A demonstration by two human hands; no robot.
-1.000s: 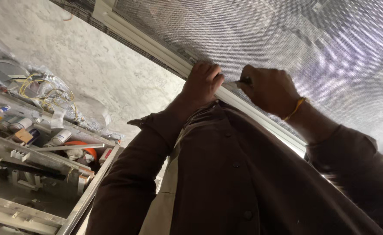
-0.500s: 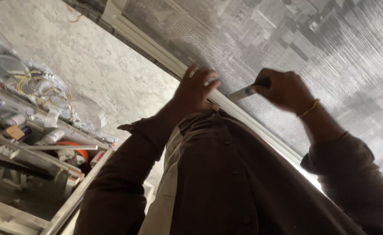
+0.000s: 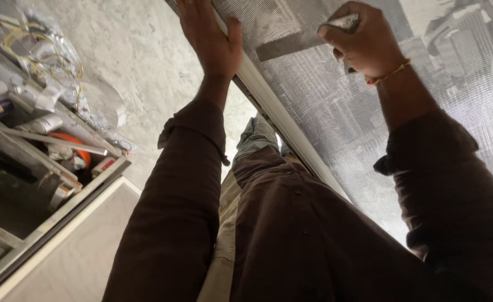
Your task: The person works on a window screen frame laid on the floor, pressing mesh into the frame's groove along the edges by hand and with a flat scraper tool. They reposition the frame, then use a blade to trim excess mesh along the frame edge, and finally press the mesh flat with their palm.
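Grey mesh screen point(image 3: 369, 112) fills the upper right of my view, stretched in a pale frame bar point(image 3: 274, 106) that runs diagonally from the top centre down toward the lower right. My left hand point(image 3: 210, 39) lies on that bar near its upper end, palm flat against it, fingers pointing up and thumb out to the side over the mesh; its grip is spread and closes on nothing.

My right hand point(image 3: 364, 42) is on the mesh side of the bar, well apart from the left. Its grip is pressed tight around the handle of a flat metal blade point(image 3: 291, 45), fingers curled, thumb on top. The blade sticks out to the left of the fist and lies flat against the mesh, its tip just beside the frame bar, between my two hands. An orange thread band point(image 3: 389, 72) circles that wrist.

Both arms wear dark brown sleeves point(image 3: 185, 196), and the same dark shirt point(image 3: 313, 235) fills the lower middle of the view.

At the left a metal rack point(image 3: 50, 168) holds white tubes point(image 3: 39, 124), something orange point(image 3: 73, 145), yellow wires point(image 3: 39, 53) and crumpled plastic wrap point(image 3: 98, 112). Behind it runs a rough pale concrete surface point(image 3: 134, 50).
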